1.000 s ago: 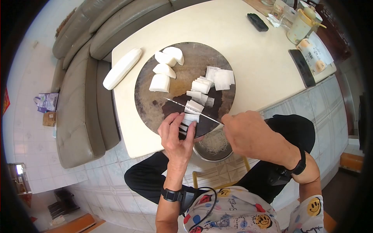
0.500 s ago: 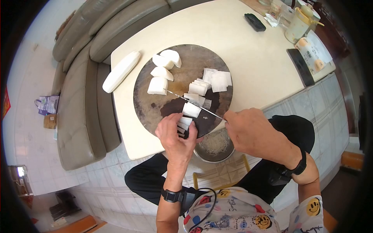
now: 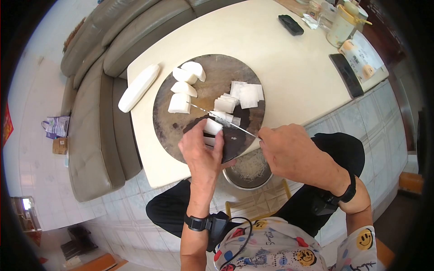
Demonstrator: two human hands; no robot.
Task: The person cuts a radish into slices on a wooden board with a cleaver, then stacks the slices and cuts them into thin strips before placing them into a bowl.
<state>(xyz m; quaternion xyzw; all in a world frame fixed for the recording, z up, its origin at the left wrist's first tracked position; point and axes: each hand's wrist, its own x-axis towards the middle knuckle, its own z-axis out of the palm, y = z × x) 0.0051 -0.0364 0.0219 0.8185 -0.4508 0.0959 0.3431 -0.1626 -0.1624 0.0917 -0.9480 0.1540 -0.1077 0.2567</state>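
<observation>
A round dark cutting board lies on the cream table. My left hand presses on a stack of white radish slices at the board's near edge. In my right hand is a knife, its blade lying across the board just behind those slices. More flat slices sit at the board's right. Several thick radish chunks rest at its far left.
A whole peeled radish lies on the table left of the board. A metal bowl of shreds sits below the table edge. A phone, a tablet and jars occupy the far right. A grey sofa borders the left.
My left hand slid further onto the board over the slices. The knife blade moved slightly away from me along the stack.
</observation>
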